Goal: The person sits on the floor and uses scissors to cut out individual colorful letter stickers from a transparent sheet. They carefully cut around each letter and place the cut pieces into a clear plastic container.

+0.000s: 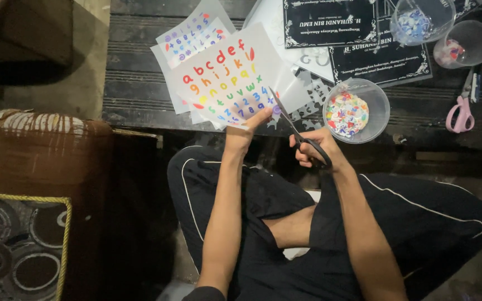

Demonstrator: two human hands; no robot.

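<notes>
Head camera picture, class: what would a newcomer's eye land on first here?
First, the white sheet of coloured letters, held at its lower edge by the left hand over the dark table. Next, the black scissors in the right hand, blades at the sheet's corner. Right of them stands a clear tub of colourful cut pieces, with pink scissors further right.

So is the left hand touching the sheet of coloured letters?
Touching. The head view shows the left hand pinching the lower edge of the letter sheet, its fingers overlapping the paper, with no gap visible.
</notes>
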